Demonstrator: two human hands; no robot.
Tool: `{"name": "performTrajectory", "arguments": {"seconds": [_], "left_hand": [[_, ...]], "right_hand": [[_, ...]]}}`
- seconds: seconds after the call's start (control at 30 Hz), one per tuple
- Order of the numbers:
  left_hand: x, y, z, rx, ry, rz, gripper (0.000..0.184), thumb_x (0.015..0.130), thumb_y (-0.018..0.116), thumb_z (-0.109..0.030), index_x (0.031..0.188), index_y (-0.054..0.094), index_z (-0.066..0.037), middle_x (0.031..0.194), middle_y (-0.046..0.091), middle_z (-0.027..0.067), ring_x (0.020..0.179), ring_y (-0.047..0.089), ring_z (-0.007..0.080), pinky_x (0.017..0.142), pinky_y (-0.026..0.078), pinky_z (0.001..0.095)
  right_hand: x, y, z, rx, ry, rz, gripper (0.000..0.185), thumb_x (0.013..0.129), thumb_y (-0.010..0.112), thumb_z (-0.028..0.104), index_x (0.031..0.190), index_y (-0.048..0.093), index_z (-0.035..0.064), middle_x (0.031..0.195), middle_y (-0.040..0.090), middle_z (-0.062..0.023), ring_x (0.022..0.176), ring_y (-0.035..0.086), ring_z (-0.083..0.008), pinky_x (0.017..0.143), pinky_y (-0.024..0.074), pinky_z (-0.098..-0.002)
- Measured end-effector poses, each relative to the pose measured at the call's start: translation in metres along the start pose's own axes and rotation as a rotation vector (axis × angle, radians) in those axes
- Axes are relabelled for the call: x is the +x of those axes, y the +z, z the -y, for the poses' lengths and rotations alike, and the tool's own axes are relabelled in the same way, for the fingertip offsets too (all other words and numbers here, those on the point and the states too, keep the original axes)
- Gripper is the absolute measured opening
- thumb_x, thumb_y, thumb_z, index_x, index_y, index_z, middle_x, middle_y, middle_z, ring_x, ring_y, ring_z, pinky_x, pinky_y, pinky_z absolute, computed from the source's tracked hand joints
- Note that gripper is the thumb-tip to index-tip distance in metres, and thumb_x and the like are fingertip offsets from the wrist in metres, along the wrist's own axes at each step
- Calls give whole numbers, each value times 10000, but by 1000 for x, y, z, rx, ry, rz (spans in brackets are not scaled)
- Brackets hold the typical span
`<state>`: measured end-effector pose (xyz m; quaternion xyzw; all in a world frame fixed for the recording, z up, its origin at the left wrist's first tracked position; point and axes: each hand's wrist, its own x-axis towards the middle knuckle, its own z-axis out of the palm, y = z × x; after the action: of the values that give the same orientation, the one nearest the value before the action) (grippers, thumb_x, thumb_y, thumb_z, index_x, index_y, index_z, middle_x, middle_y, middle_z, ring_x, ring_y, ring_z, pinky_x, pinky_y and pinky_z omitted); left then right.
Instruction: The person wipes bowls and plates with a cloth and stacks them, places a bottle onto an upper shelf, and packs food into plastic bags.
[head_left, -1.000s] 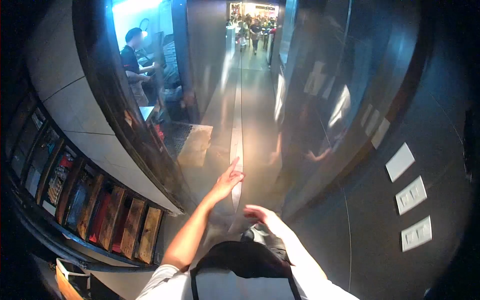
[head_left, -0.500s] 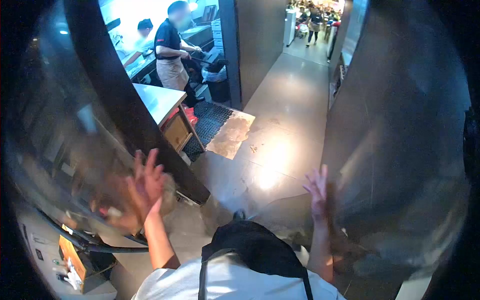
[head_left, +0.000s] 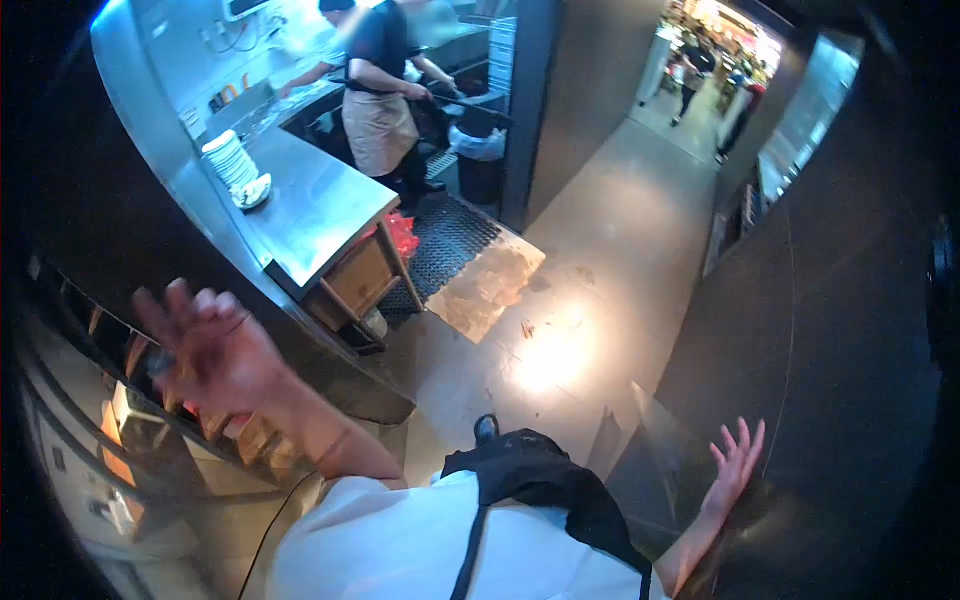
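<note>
My left hand [head_left: 220, 350] is raised at the left, its fingers apart and slightly bent, somewhat blurred. I see nothing held in it, and beyond it are the dark door frame and a shelf area. My right hand [head_left: 738, 462] is held out low at the right, fingers spread, against a dark panel [head_left: 800, 350]. Whether it touches that panel I cannot tell. Between my right arm and the lit floor, a translucent sheet-like flap [head_left: 655, 430] shows faintly. My black apron [head_left: 520, 455] and one dark shoe [head_left: 486, 428] are below.
A steel table [head_left: 325, 200] carries stacked plates [head_left: 232, 162]. Beyond it, a person in an apron [head_left: 380, 130] holds a long dark handle near a lined bin [head_left: 478, 150]. A black mat [head_left: 445, 245] and stained cardboard [head_left: 488, 290] lie beside the corridor floor [head_left: 610, 220]. People stand far off.
My view has moved forward and tilted. My left hand has swung outward to the left, and my right hand has moved right and lower. More of the steel table and its plates show.
</note>
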<state>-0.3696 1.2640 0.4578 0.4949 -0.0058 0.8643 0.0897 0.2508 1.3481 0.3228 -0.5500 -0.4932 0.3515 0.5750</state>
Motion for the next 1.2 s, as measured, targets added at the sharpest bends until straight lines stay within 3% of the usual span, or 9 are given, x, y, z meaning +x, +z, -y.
{"name": "performTrajectory", "arguments": {"seconds": [0.23, 0.33, 0.47, 0.53, 0.6, 0.63, 0.67, 0.73, 1.2], "left_hand": [[-50, -92, 215, 880, -723, -179, 394, 1032, 537, -331, 1255, 620, -17, 996, 720, 121, 846, 682, 173, 780, 558, 333], [-132, -145, 260, 1679, -794, 444, 383, 933, 636, -335, 1173, 669, -39, 1015, 720, 186, 916, 707, 335, 827, 553, 413], [-313, -241, 256, 1444, -1609, 830, 501, 918, 618, -454, 1207, 682, -51, 1218, 677, 209, 1142, 635, 375, 972, 497, 488], [-442, -272, 218, 1411, -1612, 684, 515, 900, 626, -499, 1088, 700, -25, 1139, 686, 235, 1076, 652, 386, 892, 512, 513], [-510, -253, 166, 1077, -2244, 254, 469, 943, 626, -442, 1198, 662, -49, 1107, 720, 157, 1026, 685, 290, 848, 534, 461], [-577, -258, 115, 600, -2068, -363, 437, 960, 623, -356, 1293, 621, -73, 1135, 719, 130, 1016, 696, 255, 837, 537, 443], [-581, -237, 90, 809, -2254, -232, 430, 959, 623, -352, 1286, 626, -72, 1135, 720, 133, 1018, 696, 257, 840, 537, 443], [-575, -198, 57, 1142, -2479, -42, 417, 957, 623, -345, 1272, 636, -72, 1136, 721, 139, 1023, 696, 261, 845, 536, 441], [-567, -162, 236, 1495, -1979, -192, 337, 942, 623, -295, 1175, 706, -67, 1137, 726, 184, 1058, 699, 287, 883, 534, 433]], "right_hand": [[59, -13, -56, -128, 159, -196, 683, 1033, 461, 492, 1601, 240, 182, 1510, 468, -132, 1303, 524, -333, 1032, 424, -480], [93, -67, -148, 40, 315, -298, 690, 1006, 520, 507, 1579, 289, 201, 1487, 490, -132, 1264, 550, -320, 1015, 418, -498], [106, -115, -312, 159, 511, -353, 639, 958, 581, 522, 1488, 413, 207, 1343, 575, -106, 1165, 584, -296, 976, 432, -504], [103, -119, -381, 159, 794, -207, 620, 939, 603, 535, 1413, 479, 156, 1330, 578, -96, 1170, 566, -250, 968, 437, -491], [112, -176, -546, 880, 1037, 721, 425, 952, 589, 476, 1171, 620, 113, 1100, 659, -95, 974, 620, -213, 849, 491, -431], [101, -127, -521, 239, 982, 594, 410, 953, 587, 461, 1158, 624, 108, 1079, 660, -98, 952, 622, -215, 825, 492, -431], [95, -72, -483, -447, 987, 536, 396, 955, 585, 447, 1146, 629, 102, 1057, 662, -101, 929, 625, -218, 802, 493, -431], [118, -21, -463, -607, 964, 651, 370, 958, 581, 419, 1121, 638, 92, 1014, 666, -106, 884, 629, -222, 755, 494, -431], [422, 118, -502, -538, 724, 771, 288, 954, 501, 153, 750, 664, 32, 629, 653, -127, 502, 614, -253, 445, 494, -409]]}}
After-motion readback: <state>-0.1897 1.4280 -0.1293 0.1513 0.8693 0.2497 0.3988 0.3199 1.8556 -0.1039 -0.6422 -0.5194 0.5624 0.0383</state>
